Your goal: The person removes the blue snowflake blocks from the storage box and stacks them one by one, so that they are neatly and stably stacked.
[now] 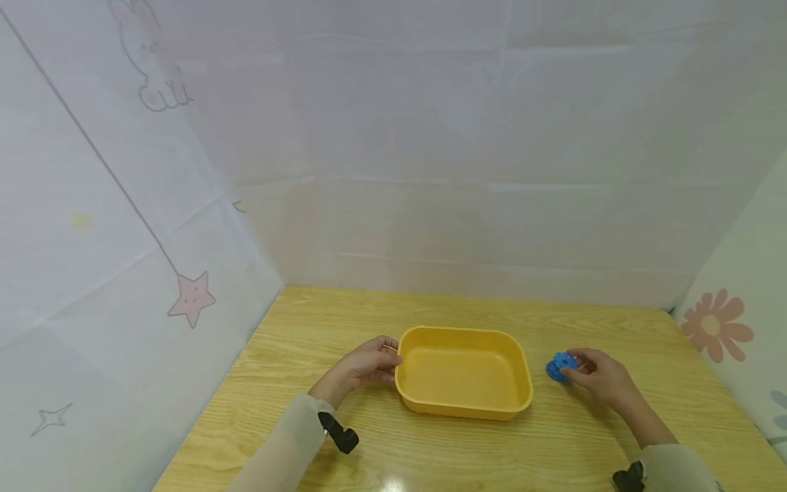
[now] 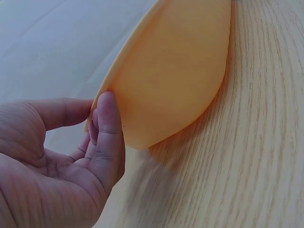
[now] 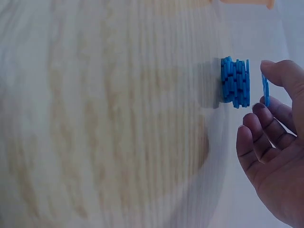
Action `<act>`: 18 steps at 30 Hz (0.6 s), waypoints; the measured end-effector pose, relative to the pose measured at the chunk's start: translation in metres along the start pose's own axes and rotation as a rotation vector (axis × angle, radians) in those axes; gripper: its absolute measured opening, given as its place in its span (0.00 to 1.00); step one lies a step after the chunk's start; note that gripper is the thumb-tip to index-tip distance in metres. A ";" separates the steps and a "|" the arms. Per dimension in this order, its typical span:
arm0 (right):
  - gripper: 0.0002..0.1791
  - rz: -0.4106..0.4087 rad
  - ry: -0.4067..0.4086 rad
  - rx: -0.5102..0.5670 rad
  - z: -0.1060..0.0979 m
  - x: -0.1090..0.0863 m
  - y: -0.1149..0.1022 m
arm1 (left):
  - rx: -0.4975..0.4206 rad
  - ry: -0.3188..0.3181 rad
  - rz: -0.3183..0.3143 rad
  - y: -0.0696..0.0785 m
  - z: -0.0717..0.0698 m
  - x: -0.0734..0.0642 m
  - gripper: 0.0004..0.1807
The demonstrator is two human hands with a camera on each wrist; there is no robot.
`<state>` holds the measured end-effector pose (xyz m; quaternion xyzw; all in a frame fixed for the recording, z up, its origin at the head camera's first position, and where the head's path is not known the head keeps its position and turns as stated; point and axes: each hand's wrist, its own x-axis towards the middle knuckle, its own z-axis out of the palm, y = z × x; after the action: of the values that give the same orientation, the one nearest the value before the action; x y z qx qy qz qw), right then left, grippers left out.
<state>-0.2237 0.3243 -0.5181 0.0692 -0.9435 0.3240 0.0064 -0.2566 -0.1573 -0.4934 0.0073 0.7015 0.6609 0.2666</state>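
A yellow rectangular plastic bin (image 1: pixel 464 410) with rounded corners sits on the wooden table. My left hand (image 1: pixel 365 361) pinches its left rim between thumb and fingers, as the left wrist view also shows, with the bin wall (image 2: pixel 175 71) beyond the fingers. To the right of the bin is a stack of thin blue notched discs (image 3: pixel 235 83). Just above that stack, my right hand (image 1: pixel 605 376) pinches a single blue notched disc (image 3: pixel 265 90) between thumb and fingertips. A narrow gap separates this disc from the stack; in the head view the two overlap.
Wood-grained table (image 1: pixel 295 321) surrounds the bin. White printed cloth (image 1: pixel 430 225) hangs behind the table and along its left and right sides. Each wrist wears a black device (image 1: pixel 338 432).
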 end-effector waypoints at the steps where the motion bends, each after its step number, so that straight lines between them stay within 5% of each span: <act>1: 0.33 0.002 -0.003 -0.001 0.000 0.000 0.001 | -0.001 -0.003 0.001 0.000 0.000 0.000 0.23; 18: 0.32 -0.027 -0.010 -0.007 0.005 0.002 0.011 | 0.002 0.000 0.009 0.000 -0.001 -0.001 0.23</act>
<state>-0.2268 0.3292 -0.5289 0.0834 -0.9436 0.3203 0.0062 -0.2559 -0.1584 -0.4931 0.0107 0.7020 0.6615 0.2636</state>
